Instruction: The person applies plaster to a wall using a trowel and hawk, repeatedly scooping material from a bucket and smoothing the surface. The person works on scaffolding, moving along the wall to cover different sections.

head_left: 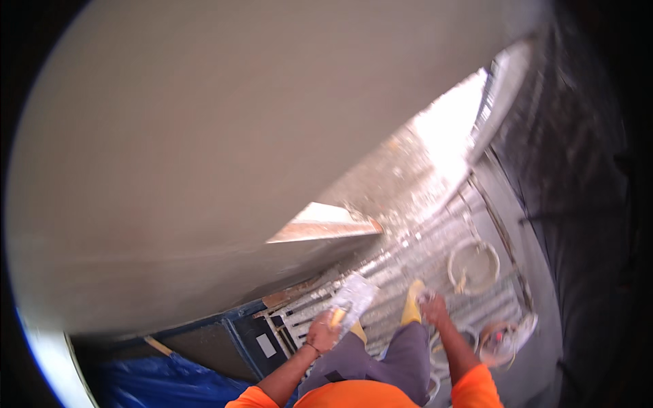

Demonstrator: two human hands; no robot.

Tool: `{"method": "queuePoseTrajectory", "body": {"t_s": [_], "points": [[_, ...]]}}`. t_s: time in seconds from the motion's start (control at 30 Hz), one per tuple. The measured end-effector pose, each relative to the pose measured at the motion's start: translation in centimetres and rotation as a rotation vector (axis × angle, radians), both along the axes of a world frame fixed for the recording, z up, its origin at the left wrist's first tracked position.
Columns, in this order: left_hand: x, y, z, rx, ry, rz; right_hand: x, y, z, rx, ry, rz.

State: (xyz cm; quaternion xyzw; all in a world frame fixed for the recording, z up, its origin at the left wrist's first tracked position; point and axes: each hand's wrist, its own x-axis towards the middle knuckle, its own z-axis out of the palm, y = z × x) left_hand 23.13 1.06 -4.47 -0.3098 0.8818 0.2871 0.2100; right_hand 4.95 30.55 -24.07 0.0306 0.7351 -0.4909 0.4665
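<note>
The left hand [322,334] was closed around the yellowish handle of a flat plastering trowel [352,299], its one pale, smeared blade angled up and away from the fingers, over the metal slats of a scaffold platform [408,258]. The right hand [434,307] reached forward and down beside the knee, with something small and pale at its fingertips; it was too blurred to say what that was, or whether the fingers were clenched on it or loose. Both forearms came out of orange sleeves [476,387], and between them showed grey trousers [401,357] and one yellow boot [412,302] planted on the slats just left of the right hand. Three round containers could be counted on the platform: one whitish bucket [473,266] beyond the right hand, its rim caked with pale material, one smaller tub [500,340] with reddish and white contents to the right of the forearm, and one white rim [445,340] partly hidden under that forearm. A single small white rectangular label [266,345] sat on a dark blue panel [248,343] left of the left hand, its face unreadable. Below that lay one crumpled blue tarpaulin [163,384]. A broad, smooth grey plastered wall [204,156] filled the upper left, with one sunlit ledge [326,224] jutting from its lower edge.
</note>
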Motion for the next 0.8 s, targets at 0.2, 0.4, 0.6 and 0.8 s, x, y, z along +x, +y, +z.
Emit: {"method": "queuePoseTrajectory", "body": {"t_s": [0.2,0.4,0.6,0.8], "points": [[0.1,1.7,0.2,-0.015,0.367,-0.063,7.4,-9.1,15.2,-0.362,-0.095,0.180],[0.7,-1.6,-0.1,0.104,0.572,-0.084,9.7,-16.7,18.2,-0.261,-0.460,-0.202],[3.1,-6.0,6.0,0.044,0.738,-0.285,11.2,-20.8,17.2,-0.396,-0.495,-0.126],[4.0,-8.4,6.9,0.029,0.792,-0.310,13.3,-24.2,18.3,-0.330,-0.264,-0.339]]}}
